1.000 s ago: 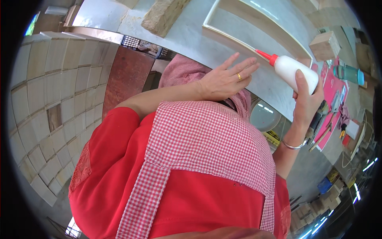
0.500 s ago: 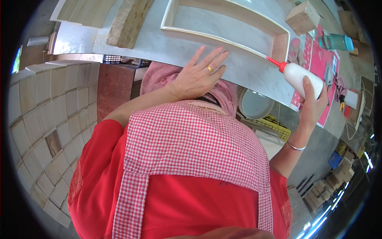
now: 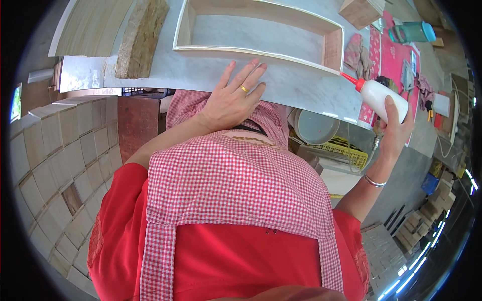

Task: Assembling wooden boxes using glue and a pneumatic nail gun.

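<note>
A white squeeze bottle (image 3: 377,98) with a red nozzle is gripped in my right hand (image 3: 396,128). Its tip points up and left, at the near right corner of a rectangular wooden frame (image 3: 261,53). White glue-like liquid lines the frame's upper edges. Whether the tip touches the corner I cannot tell. My left hand (image 3: 232,103) is open at the table's front edge, fingers extended and palm down, just short of the frame's near side. It holds nothing and wears a gold ring.
On the grey table (image 3: 296,90), a rough wooden block (image 3: 142,40) and thin boards (image 3: 93,30) lie left. At right are a wooden box (image 3: 362,12), a pink cloth (image 3: 355,52) and a teal bottle (image 3: 412,32). Stacked wooden pieces (image 3: 65,160) stand left; a round bucket (image 3: 316,126) sits below the table.
The view has shifted, so the frame and table sit further left. The bottle's tip has gone from the frame's near side to its right corner. My left hand stays open.
</note>
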Motion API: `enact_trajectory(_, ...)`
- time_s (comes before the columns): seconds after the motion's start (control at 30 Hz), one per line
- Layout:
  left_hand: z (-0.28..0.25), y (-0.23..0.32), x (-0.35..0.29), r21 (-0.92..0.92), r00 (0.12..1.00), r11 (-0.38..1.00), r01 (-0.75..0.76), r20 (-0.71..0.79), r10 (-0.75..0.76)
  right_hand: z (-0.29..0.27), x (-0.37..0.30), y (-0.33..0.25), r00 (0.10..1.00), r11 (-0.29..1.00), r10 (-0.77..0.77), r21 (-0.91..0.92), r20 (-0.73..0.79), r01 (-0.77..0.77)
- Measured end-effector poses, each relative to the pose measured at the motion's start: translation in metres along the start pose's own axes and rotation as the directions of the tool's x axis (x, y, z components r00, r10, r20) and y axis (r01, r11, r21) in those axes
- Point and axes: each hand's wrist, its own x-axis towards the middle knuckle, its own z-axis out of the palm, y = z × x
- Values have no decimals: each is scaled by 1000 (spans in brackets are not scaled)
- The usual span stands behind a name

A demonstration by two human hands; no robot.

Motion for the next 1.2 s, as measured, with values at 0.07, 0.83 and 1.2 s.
enact_trajectory(0.07,1,0,1,7,1000,1000,-5,18,5,-1,3,1,998,999,45,15,34,-45)
enact_trajectory(0.83,-8,3,10,-93,999,995,-33,20,35,4,12,37,991,948,-65,316,114,26)
enact_trajectory(1.2,-7,5,7,-88,1000,996,-12,23,14,9,5,26,985,976,-7,216,170,-30)
